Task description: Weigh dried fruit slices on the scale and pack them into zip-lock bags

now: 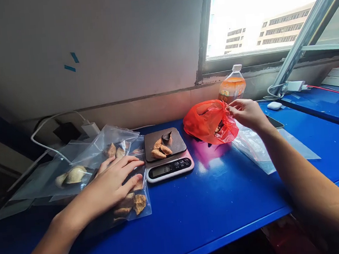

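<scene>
My left hand [115, 182] lies with fingers spread over clear plastic bags [145, 207] that hold brown dried pieces [139, 203]. Its fingertips come close to the left side of a kitchen scale [171, 174]. On the scale's dark plate rest several brown dried chunks [158, 150] and one blackish piece [167, 136]; the display seems to read about 81. My right hand [246, 113] pinches the gathered top of a red plastic bag [202, 122] standing right of the scale. Dark contents show faintly through its thin film.
Behind the red bag stands an orange drink bottle [233, 85]. Flat clear bags [276, 152] and a dark phone [274, 121] lie beneath and beside my right arm. A white earbud case [274, 105], chargers [90, 129] and cables line the wall. The blue table [195, 212] ends at its front edge.
</scene>
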{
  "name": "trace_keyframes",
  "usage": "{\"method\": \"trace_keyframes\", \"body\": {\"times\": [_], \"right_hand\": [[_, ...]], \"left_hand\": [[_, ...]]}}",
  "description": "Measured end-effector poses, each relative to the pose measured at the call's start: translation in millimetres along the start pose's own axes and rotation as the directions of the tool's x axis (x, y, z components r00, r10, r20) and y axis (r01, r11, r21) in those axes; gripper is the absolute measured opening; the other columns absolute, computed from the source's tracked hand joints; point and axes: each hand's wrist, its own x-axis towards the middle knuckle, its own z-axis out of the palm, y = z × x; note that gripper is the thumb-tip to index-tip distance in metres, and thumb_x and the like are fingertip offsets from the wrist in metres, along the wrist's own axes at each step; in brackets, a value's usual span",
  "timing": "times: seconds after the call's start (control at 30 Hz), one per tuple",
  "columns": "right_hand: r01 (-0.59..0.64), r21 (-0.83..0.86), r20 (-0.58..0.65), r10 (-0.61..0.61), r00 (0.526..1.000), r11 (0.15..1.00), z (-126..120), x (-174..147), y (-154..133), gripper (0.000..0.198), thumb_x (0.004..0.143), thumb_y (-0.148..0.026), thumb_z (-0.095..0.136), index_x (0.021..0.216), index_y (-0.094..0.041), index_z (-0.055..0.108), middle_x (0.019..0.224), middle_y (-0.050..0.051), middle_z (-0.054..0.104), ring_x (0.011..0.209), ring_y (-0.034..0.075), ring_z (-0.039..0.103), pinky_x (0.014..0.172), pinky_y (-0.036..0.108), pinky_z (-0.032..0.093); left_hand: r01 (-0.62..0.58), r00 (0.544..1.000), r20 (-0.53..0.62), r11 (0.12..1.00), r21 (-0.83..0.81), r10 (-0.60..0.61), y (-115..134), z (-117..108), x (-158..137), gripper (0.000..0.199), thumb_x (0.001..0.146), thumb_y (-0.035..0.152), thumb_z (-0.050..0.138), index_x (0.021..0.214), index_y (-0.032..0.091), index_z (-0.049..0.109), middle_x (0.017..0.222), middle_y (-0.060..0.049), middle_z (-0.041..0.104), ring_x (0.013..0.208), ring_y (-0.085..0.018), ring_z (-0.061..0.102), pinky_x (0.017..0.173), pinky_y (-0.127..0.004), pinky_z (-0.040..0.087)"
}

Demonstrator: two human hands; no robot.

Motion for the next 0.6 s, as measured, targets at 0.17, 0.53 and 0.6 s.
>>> {"method": "trace_keyframes", "body": {"times": [0.17,0.53,0.6], "right_hand": [[0.26,-0.141,0.433,-0.177,0.884,0.955,9,-11,-17,0.017,0.08,-0.02,0.053,0.079,-0.017,0.07,0.076,0.004,0.071,0.071,0.017,0.063,0.062,0.025,0.045],[0.372,-0.153,0.584,-0.22,0.781,0.915,33,-17,-3,0.019,0.071,-0.007,0.054,0.08,-0.015,0.068,0.09,0.009,0.073,0.08,0.02,0.065,0.067,0.026,0.047],[0.361,-0.141,0.555,-0.229,0.8,0.922,36,-19,-3,0.018,0.069,-0.005,0.055,0.076,-0.015,0.068,0.085,0.008,0.073,0.075,0.018,0.064,0.064,0.025,0.046]], "left_hand": [[0.01,1.0,0.015,1.0,0.001,-0.01,2,-2,-1,0.047,0.092,0.054,0.036,0.119,0.027,0.063,0.131,-0.005,0.063,0.128,-0.032,0.052,0.115,-0.063,0.021],[0.061,0.998,0.009,0.996,0.07,-0.061,0,-4,-3,0.049,0.09,0.053,0.038,0.123,0.026,0.062,0.132,-0.007,0.063,0.126,-0.032,0.054,0.115,-0.06,0.025],[0.047,0.999,0.025,0.997,0.063,-0.049,1,-5,-3,0.049,0.09,0.053,0.038,0.124,0.026,0.062,0.133,-0.008,0.062,0.126,-0.032,0.054,0.115,-0.059,0.025]]}}
